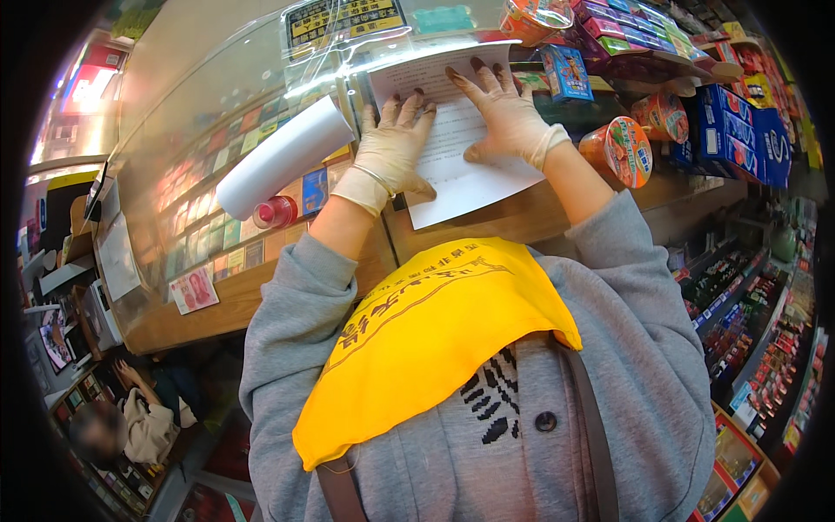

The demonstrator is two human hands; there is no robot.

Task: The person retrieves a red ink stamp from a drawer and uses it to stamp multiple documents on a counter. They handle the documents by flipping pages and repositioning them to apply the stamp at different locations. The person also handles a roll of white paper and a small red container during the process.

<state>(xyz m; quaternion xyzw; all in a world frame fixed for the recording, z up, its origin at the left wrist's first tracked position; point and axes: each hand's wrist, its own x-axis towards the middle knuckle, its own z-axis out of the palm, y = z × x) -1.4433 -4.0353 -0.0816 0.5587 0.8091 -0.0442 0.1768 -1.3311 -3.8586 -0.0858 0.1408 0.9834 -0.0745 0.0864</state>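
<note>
A printed sheet of paper (450,189) lies on the glass-topped counter, bearing lines of writing. My left hand (391,147), in a thin pale glove with dark-stained fingertips, rests palm down on its left part, fingers spread. My right hand (505,114), gloved and stained likewise, presses flat on its upper right part with fingers apart. Neither hand grasps anything. Left of my left hand lies a curled roll of white paper (287,156), with a small red-pink round container (275,212) by its lower end.
Instant noodle tubs (616,151), a small blue box (566,73) and a display of small colourful packs (633,32) stand at right, beside blue cartons (730,134). A banknote (194,290) lies near the counter's left edge. Another person (150,424) is at lower left.
</note>
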